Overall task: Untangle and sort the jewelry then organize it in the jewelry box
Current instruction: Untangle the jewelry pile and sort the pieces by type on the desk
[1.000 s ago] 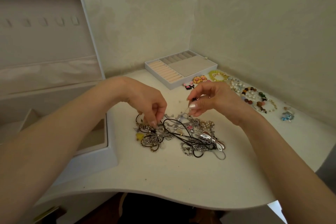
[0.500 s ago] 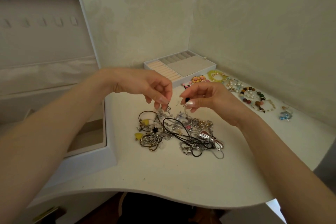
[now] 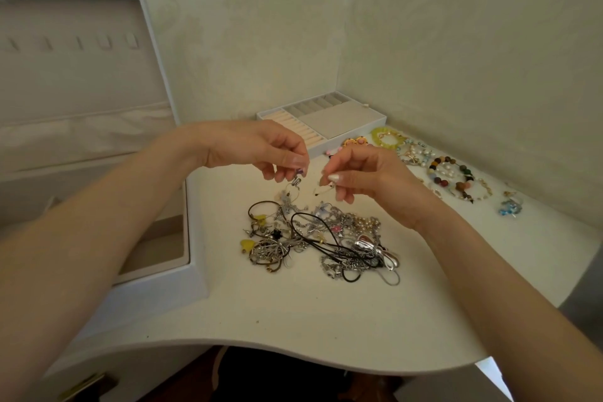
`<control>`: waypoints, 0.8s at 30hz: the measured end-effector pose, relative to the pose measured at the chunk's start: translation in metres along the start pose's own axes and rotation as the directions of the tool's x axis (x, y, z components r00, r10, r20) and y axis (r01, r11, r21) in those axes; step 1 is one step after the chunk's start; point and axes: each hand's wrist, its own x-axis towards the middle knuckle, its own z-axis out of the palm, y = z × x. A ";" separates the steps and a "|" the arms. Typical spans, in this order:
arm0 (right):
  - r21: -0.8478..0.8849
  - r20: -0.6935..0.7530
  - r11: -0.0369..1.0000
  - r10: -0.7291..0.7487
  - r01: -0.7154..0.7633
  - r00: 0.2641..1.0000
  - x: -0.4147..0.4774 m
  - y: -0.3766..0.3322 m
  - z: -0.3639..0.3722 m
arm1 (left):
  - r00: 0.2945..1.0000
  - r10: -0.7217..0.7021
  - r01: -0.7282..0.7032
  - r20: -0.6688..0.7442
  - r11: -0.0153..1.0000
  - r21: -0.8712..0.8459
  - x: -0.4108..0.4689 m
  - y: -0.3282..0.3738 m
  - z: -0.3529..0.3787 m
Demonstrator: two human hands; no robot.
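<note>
A tangled pile of jewelry (image 3: pixel 321 238) lies in the middle of the white table (image 3: pixel 293 313), with silver chains, black cords and yellow charms. My left hand (image 3: pixel 261 148) hovers above the pile's far edge and pinches a small silver earring (image 3: pixel 297 180) with a dark bead. My right hand (image 3: pixel 365 178) is close beside it and pinches a small pale earring (image 3: pixel 323 190) by its hook. The open white jewelry box (image 3: pixel 192 274) stands at the left, its lid upright. Part of the box is hidden by my left forearm.
A removable tray insert (image 3: pixel 326 121) with ring rolls and compartments sits at the back near the wall corner. Sorted bracelets (image 3: pixel 450 173), a yellow-green bracelet (image 3: pixel 388 137) and a blue piece (image 3: pixel 509 207) lie along the right wall. The table's curved front edge is near me.
My left hand has risen from the pile with a silver earring pinched in it. Both hands have moved up and back, and now hold their pieces side by side above the pile.
</note>
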 end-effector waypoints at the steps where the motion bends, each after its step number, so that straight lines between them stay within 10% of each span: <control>1: -0.004 0.022 1.000 0.012 -0.012 1.000 0.000 0.001 0.002 | 1.000 0.008 -0.008 -0.013 1.000 -0.013 0.001 0.001 0.001; 9: -0.220 0.009 0.972 0.089 -0.084 0.996 0.002 0.000 0.035 | 0.996 0.053 -0.056 -0.073 0.998 -0.034 0.002 0.001 0.003; 24: -0.113 -0.041 0.985 0.125 -0.129 0.991 0.002 -0.002 0.020 | 1.000 0.018 -0.018 0.006 1.000 -0.014 -0.001 0.001 0.001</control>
